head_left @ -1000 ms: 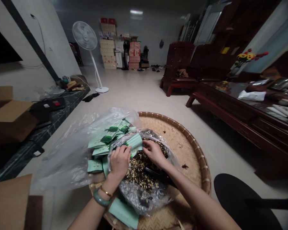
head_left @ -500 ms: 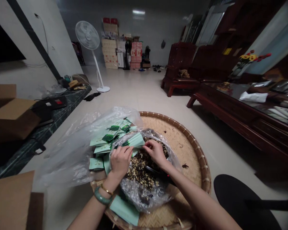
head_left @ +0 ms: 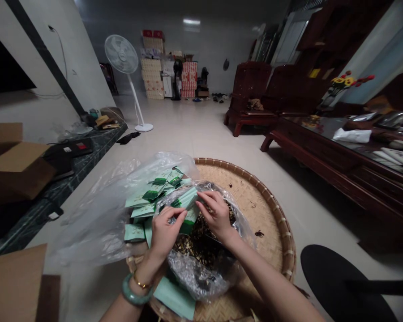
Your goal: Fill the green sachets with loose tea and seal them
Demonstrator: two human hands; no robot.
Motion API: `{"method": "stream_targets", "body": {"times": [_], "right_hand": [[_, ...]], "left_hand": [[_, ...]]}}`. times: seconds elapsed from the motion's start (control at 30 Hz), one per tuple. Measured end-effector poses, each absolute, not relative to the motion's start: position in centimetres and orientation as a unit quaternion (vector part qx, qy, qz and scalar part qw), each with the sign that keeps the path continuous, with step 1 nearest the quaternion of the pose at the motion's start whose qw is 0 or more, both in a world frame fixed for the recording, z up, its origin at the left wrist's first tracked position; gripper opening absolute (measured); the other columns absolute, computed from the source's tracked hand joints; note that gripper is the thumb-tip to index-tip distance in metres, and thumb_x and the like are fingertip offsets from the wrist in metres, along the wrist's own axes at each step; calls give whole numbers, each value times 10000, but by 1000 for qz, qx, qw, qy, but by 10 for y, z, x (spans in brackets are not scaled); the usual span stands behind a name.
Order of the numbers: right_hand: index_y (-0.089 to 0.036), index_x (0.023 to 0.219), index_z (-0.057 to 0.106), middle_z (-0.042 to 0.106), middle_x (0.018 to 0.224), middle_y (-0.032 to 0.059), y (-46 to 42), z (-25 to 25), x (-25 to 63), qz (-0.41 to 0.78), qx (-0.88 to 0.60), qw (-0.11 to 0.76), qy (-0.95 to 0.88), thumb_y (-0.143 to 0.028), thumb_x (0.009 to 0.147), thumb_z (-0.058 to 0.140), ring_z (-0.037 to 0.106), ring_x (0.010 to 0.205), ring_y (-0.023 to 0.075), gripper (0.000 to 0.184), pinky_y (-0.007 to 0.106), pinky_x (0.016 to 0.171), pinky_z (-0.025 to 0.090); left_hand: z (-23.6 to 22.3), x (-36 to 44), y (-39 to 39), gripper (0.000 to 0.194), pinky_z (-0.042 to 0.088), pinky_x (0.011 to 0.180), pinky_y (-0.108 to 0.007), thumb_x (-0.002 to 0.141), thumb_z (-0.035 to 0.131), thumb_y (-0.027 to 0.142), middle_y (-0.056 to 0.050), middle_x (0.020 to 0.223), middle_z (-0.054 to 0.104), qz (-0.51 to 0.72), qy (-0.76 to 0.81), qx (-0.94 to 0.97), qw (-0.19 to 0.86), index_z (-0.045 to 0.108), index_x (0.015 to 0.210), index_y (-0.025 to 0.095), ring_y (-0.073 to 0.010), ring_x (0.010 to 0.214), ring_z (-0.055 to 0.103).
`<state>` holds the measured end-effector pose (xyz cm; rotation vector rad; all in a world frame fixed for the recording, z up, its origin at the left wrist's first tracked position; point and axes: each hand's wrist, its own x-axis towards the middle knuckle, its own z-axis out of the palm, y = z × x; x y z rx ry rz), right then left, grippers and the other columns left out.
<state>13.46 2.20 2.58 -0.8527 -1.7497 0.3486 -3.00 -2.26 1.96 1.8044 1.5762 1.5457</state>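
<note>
My left hand (head_left: 166,230) pinches the lower left edge of a green paper packet (head_left: 190,218) between thumb and forefinger. At its right edge my right hand (head_left: 216,214) has thumb and fingertips closed on the paper. The packet is tilted over a clear plastic bag (head_left: 201,286) spread out below. In that bag lies a dark and pale dried mix (head_left: 201,250), partly hidden by the hands. Several light green packets (head_left: 139,201) with dark green patches lie in a heap to the left, beside my left hand.
A round woven bamboo tray (head_left: 255,201) bears the bags and packets. Another green packet (head_left: 176,297) lies near its front edge. A large clear plastic sheet (head_left: 94,223) spreads leftward. Cardboard boxes (head_left: 20,156) stand left, a black round base (head_left: 342,277) right, a white fan (head_left: 121,53) behind.
The packet between my hands has tipped up, so its green face shows. My right hand has risen slightly with fingers straighter. The view has shifted a little.
</note>
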Motion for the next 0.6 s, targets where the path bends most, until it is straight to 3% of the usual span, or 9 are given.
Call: {"method": "stream_targets", "body": {"times": [0.27, 0.47, 0.6], "right_hand": [[-247, 1111, 670, 692, 1021, 99, 14, 29, 138, 78, -317, 541, -775, -166, 895, 529, 623, 946, 224, 271, 406, 842, 513], [-215, 846, 674, 622, 862, 66, 13, 37, 144, 169, -403, 493, -752, -273, 832, 642, 591, 824, 208, 68, 352, 736, 506], [-211, 744, 648, 610, 782, 56, 7, 50, 153, 172, -371, 467, -784, -238, 839, 609, 576, 754, 205, 106, 338, 672, 484]], "left_hand": [[22, -19, -33, 188, 526, 582, -261, 703, 688, 342, -31, 671, 739, 558, 589, 515, 278, 747, 733, 166, -171, 585, 642], [22, -21, -37, 135, 509, 665, -283, 783, 647, 285, -37, 710, 722, 547, 548, 604, 190, 732, 743, 188, -175, 678, 640], [17, -23, -35, 131, 517, 697, -303, 792, 642, 275, -47, 745, 733, 530, 546, 623, 179, 741, 786, 190, -185, 712, 647]]}}
